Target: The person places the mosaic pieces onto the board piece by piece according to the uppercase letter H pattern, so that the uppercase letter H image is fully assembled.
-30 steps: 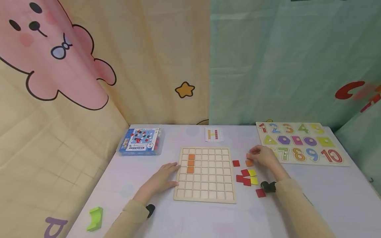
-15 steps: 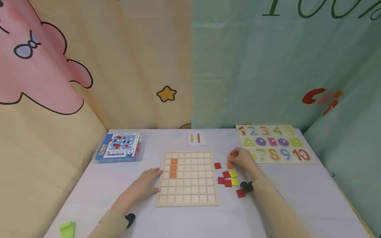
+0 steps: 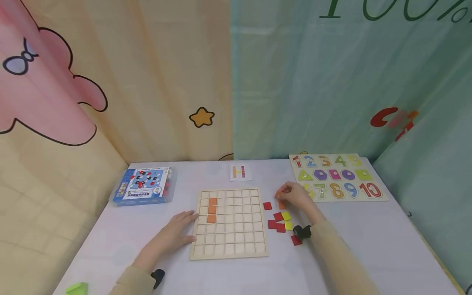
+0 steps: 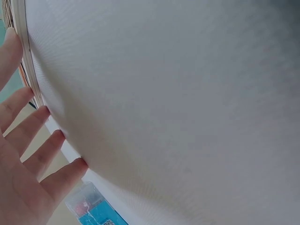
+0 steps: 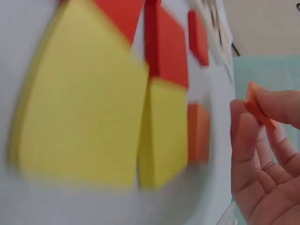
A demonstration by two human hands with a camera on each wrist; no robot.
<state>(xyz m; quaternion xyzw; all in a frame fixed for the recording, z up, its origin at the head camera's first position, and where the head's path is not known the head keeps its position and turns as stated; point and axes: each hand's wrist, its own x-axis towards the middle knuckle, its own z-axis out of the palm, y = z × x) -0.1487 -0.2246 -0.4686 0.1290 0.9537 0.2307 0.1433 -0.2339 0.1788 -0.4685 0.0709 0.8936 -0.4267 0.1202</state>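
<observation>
Currently, right hand (image 3: 295, 194): grip clamped on an orange tile (image 5: 258, 111), pinched between thumb and fingers, the tile tilted; both are right of the board (image 3: 236, 238), by the near left corner of the puzzle (image 3: 375, 177).
Left hand (image 3: 171, 234): grip apart, fingers spread and holding nothing, resting at the left edge of the board.
Board cells: a square grid, mostly bare wood; three set tiles (image 3: 212, 209), all orange, fill the second column from the left, from the second row down to the fourth.
Second orange tile (image 5: 199, 133): on the bench (image 3: 221, 278), just below the pinched one in the head view.
Yellow tiles (image 3: 289, 225): two, lying one nearer than the other, beside the reds.
Red tiles (image 3: 272, 224): five; three bunched against the yellows, one near the board's right edge, one closer to the right wrist.
Card (image 3: 240, 172): behind the board, printed with coloured squares.
Puzzle pieces: numbers and shapes in three rows; the 6 is partly hidden.
Box (image 3: 144, 186): far left, molecule picture on top.
Green piece (image 3: 77, 288): near left, cut off by the frame.
Curtains (image 3: 166, 82): beige and green, behind the bench.
</observation>
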